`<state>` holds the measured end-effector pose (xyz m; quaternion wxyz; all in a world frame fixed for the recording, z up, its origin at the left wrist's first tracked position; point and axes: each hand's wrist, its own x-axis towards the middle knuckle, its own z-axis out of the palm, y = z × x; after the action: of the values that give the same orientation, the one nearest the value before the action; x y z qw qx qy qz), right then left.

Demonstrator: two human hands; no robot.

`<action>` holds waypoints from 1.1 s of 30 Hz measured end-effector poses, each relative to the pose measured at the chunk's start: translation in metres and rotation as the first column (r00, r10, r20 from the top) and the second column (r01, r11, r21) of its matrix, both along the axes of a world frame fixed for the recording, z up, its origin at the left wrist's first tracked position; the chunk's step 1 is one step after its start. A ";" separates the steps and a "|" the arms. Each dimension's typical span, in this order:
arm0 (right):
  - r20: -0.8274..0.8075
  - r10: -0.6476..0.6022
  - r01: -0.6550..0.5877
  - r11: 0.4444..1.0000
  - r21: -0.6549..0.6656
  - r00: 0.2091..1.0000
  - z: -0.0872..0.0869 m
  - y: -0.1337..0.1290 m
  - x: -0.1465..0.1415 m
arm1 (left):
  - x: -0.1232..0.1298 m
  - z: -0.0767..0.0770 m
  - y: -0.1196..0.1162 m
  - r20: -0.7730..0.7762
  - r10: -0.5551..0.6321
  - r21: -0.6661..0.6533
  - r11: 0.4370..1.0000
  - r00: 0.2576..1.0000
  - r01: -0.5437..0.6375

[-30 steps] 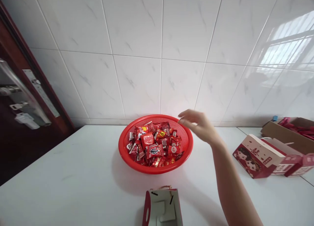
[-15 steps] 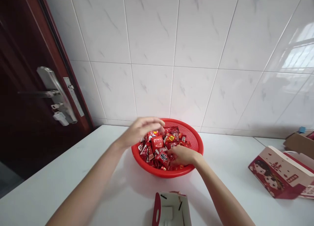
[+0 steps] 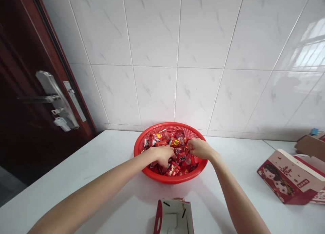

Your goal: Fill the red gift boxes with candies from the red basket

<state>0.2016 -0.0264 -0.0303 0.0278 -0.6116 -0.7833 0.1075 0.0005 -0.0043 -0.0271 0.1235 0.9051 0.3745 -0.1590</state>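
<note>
Left hand (image 3: 164,155), right hand (image 3: 201,148) in packets (image 3: 173,169), mid-frame — fingers curled, grips unclear. Box (image 3: 176,208), lower centre: open — no packets visible inside.

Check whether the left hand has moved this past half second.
Yes: against the red basket, the left hand moved right and down, onto packets.

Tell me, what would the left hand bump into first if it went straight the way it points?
Probably the red packets just ahead of the left hand, inside the red basket, though which one is unclear.

Room left of basket (image 3: 171,179), wall (image 3: 154,95) behind
</note>
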 end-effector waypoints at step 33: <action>-0.310 -0.068 0.108 0.988 0.112 0.948 0.012 -0.005 0.015 | 0.007 -0.010 0.012 0.049 0.106 0.087 0.990 0.993 -0.110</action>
<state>0.2164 -0.0312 -0.0181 0.1923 -0.6189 -0.7468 0.1493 0.0077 0.0077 -0.0369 0.0993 0.8914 0.4269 -0.1151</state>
